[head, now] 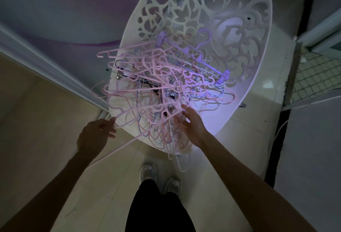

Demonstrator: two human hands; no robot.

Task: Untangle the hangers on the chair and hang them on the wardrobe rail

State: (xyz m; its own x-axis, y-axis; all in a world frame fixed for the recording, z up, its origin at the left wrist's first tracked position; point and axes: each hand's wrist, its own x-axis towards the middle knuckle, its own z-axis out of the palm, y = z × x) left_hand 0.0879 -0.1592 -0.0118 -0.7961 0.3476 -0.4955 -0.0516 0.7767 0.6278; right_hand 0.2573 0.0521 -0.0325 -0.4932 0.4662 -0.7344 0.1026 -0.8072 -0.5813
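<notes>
A tangled heap of hangers (156,91), mostly pink with some blue, white and purple clip ones, fills the seat of a white chair (245,77) with an ornate cut-out back. My left hand (97,134) is at the heap's near left edge, fingers apart, fingertips touching a long pink hanger (129,141) that sticks out over the floor. My right hand (190,124) is spread open over the heap's near right side, fingers just at the hangers, gripping nothing. The wardrobe rail is not in view.
A purple and white wall with a skirting board (55,69) runs along the left. A door frame (291,77) and tiled floor lie to the right. My shoes (160,178) stand on pale floor tiles just in front of the chair.
</notes>
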